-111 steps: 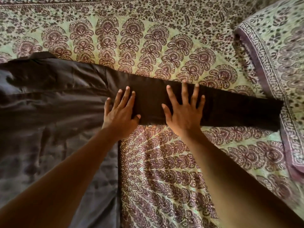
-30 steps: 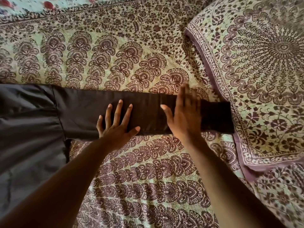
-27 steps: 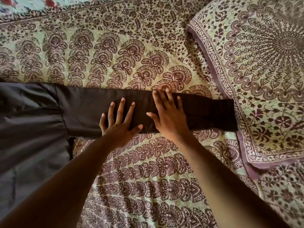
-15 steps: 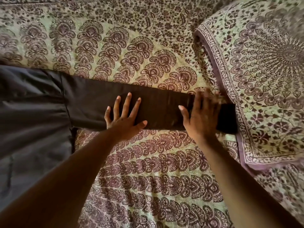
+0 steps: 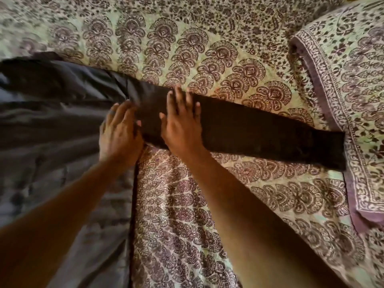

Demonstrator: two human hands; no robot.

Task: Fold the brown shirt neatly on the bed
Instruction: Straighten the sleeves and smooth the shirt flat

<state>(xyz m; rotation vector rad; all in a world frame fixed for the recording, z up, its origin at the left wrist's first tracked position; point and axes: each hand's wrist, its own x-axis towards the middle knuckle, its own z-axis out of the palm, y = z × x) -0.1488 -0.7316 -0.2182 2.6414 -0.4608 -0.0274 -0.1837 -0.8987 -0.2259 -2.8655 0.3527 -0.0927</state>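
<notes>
We are smoothing the long sleeve (image 5: 259,132) of the dark brown, smooth-woven shirt (image 5: 52,113), which lies spread on the bed's cream bedspread printed with maroon fan motifs (image 5: 207,55). The shirt's body fills the left of the scene; the sleeve runs out to the right as a flat band, its cuff end just reaching the patterned, purple-bordered pillow (image 5: 342,100).

What could go wrong, as we judge it: the cloth looks thin and slippery, so a sideways stroke may drag the whole sleeve instead of flattening it, and skew it off its straight line. Creases gather at the shoulder seam, where the sleeve meets the body; if we fold over them they would likely be pressed in, and the finished fold would look lumpy. The cuff next to the pillow could catch there when the sleeve is swung inward. The quilted bedspread is soft, so hard pressing may ruck it underneath.

Our left hand (image 5: 118,134) lies palm down at the seam, fingers fairly straight and close together, pointing away from us, pressing the cloth without gripping it. Our right hand (image 5: 180,123) rests flat on the sleeve just to the right of it, fingers extended and slightly spread, holding nothing. Both forearms reach in from the near edge, and the hands sit almost touching.
</notes>
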